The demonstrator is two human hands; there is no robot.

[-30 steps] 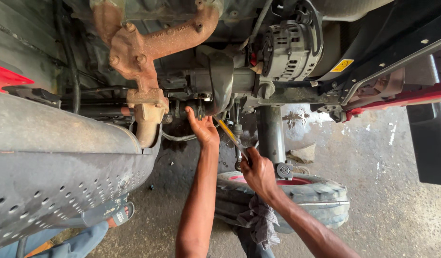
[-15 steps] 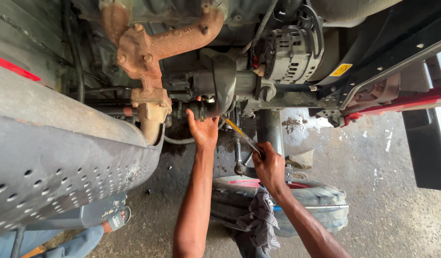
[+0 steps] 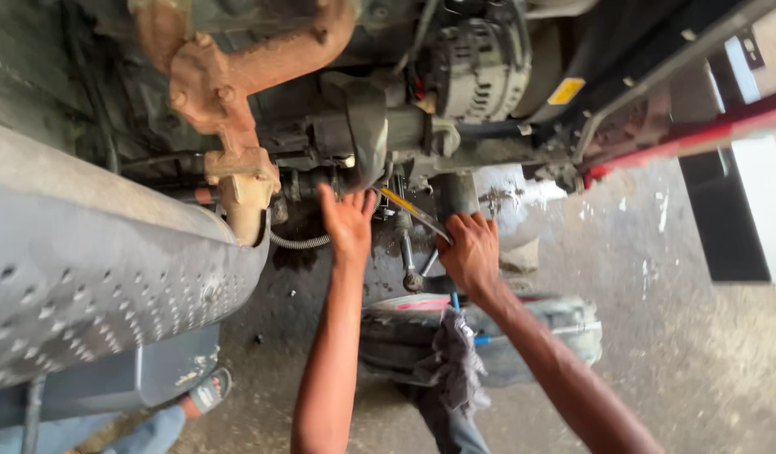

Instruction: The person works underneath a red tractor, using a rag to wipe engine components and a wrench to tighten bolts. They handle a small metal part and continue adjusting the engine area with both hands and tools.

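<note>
My left hand (image 3: 347, 222) reaches up under the engine, fingers spread against a greasy housing (image 3: 367, 134). Just to its right, my right hand (image 3: 470, 250) is closed around the lower end of a slim metal tool with a yellow stripe (image 3: 413, 210), which slants up and left toward the same housing. A finned alternator (image 3: 480, 71) sits above both hands. A dark rag (image 3: 455, 363) lies over my right forearm.
A rusty exhaust manifold pipe (image 3: 228, 76) runs at upper left. A grey perforated heat shield (image 3: 94, 286) fills the left. A tyre (image 3: 489, 336) lies on the concrete floor (image 3: 690, 353) below. A sandalled foot (image 3: 205, 395) of another person shows at lower left. Red bodywork (image 3: 707, 134) is at right.
The view has shifted closer. My right hand has risen up along the tool toward the housing; my left hand stays pressed under the engine.
</note>
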